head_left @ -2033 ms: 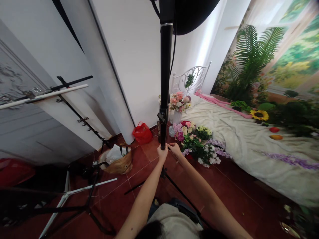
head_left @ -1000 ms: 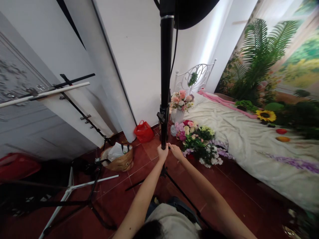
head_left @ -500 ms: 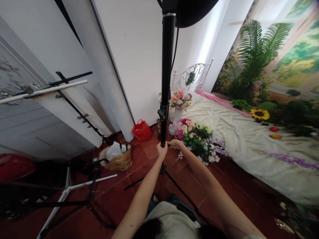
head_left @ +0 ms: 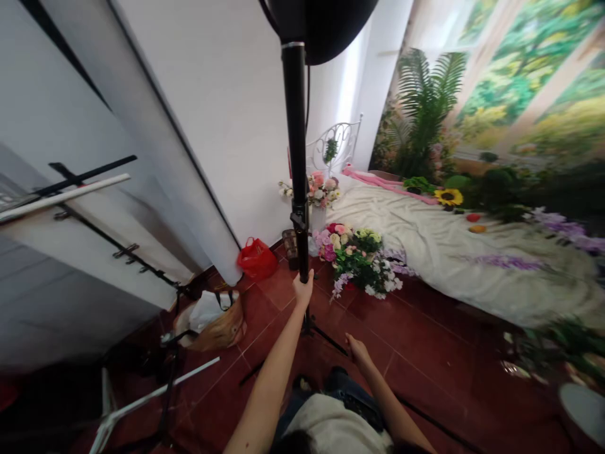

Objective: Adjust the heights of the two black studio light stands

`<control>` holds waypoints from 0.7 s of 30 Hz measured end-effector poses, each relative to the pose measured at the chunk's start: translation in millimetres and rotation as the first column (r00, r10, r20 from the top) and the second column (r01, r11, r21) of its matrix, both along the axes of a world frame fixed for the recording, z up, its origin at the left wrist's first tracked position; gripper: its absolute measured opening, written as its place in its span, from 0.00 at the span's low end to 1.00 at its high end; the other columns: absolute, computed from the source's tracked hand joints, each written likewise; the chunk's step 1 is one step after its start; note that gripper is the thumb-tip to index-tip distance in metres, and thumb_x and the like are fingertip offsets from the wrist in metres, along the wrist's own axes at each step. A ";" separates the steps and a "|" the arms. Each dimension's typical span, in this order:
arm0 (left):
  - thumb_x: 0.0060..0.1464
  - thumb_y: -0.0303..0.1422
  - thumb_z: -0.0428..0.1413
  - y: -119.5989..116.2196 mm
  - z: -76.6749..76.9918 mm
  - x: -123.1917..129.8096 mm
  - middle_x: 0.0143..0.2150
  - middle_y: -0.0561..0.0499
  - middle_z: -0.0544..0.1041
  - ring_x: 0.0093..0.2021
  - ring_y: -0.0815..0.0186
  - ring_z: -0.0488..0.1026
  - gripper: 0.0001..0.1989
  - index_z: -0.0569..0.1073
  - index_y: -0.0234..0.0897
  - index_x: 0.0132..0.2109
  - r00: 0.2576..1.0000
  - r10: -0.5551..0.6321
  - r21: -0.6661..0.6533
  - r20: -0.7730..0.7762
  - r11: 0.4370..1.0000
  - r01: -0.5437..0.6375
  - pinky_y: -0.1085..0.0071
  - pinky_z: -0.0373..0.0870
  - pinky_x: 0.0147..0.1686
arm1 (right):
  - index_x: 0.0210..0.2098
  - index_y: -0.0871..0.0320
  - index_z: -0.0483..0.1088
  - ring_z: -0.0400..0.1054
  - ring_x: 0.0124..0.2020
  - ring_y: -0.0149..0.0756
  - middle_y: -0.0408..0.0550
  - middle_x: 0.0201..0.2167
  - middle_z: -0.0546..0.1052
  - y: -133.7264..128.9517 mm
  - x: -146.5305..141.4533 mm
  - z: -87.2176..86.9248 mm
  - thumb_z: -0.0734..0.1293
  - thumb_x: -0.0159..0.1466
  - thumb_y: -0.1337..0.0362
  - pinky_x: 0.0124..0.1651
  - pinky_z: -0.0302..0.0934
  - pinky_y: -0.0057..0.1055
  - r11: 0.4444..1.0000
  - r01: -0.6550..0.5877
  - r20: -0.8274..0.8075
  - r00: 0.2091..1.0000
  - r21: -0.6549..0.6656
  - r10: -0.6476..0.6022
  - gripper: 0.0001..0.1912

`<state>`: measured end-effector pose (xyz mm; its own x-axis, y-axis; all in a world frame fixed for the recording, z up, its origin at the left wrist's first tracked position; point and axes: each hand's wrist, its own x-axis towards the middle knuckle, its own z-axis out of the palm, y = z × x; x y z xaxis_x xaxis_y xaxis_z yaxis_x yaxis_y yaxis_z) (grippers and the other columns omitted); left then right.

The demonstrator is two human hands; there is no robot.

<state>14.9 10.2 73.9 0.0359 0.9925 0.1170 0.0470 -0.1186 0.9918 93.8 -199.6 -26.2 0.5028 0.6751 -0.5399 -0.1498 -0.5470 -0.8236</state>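
A black light stand (head_left: pixel 295 139) rises in front of me, leaning slightly, with a dark round lamp head (head_left: pixel 338 28) at its top. My left hand (head_left: pixel 303 291) is wrapped round its pole, at the lower end of the thick section. A clamp knob (head_left: pixel 299 217) juts from the pole above that hand. My right hand (head_left: pixel 358 349) is off the pole, lower and to the right, above a leg of the stand in the view. Its fingers are curled; whatever they may hold is hidden.
Artificial flowers (head_left: pixel 352 252) lie beside a bed with a cream cover (head_left: pixel 425 252). On the left are a red bag (head_left: pixel 258 258), a paper bag (head_left: pixel 220 321) and a white stand leg (head_left: pixel 155 394). The black stand's legs (head_left: pixel 328 339) spread over the red tiles.
My right hand has left the pole area and moved down and right. My left hand keeps its hold on the pole. The view has turned right.
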 end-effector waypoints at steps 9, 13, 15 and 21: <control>0.43 0.48 0.58 2.1 5.0 -8.9 0.26 0.50 0.73 0.28 0.68 0.69 0.20 0.72 0.32 0.30 0.990 -0.139 0.002 -0.015 0.990 0.139 0.74 0.65 0.30 | 0.17 0.55 0.58 0.47 0.10 0.24 0.34 0.08 0.54 -88.1 -11.1 -14.7 0.62 0.53 0.47 0.16 0.42 0.24 0.857 0.492 -0.162 0.843 -0.150 -0.512 0.20; 0.44 0.48 0.58 -3.5 11.3 -4.4 0.25 0.50 0.73 0.30 0.66 0.71 0.21 0.73 0.32 0.32 0.996 -0.092 -0.053 -0.018 0.994 0.091 0.72 0.68 0.32 | 0.17 0.56 0.58 0.48 0.10 0.23 0.35 0.09 0.57 -105.9 -12.4 -19.9 0.63 0.51 0.47 0.16 0.42 0.23 0.851 0.512 -0.190 0.829 -0.118 -0.526 0.21; 0.44 0.48 0.58 -5.7 14.3 -0.7 0.27 0.50 0.74 0.31 0.65 0.72 0.21 0.73 0.32 0.34 0.996 -0.083 -0.052 -0.025 0.995 0.082 0.71 0.69 0.35 | 0.17 0.56 0.58 0.49 0.10 0.23 0.34 0.09 0.57 -118.0 -7.9 -23.7 0.64 0.51 0.47 0.16 0.42 0.23 0.844 0.526 -0.213 0.817 -0.103 -0.535 0.20; 0.46 0.43 0.56 -7.0 19.2 11.8 0.38 0.46 0.75 0.41 0.61 0.73 0.19 0.73 0.33 0.40 0.989 -0.076 0.124 -0.129 0.988 0.092 0.62 0.67 0.47 | 0.17 0.57 0.60 0.51 0.11 0.22 0.35 0.10 0.60 -182.6 20.6 -23.5 0.62 0.53 0.50 0.17 0.45 0.22 0.744 0.668 -0.216 0.725 -0.008 -0.654 0.18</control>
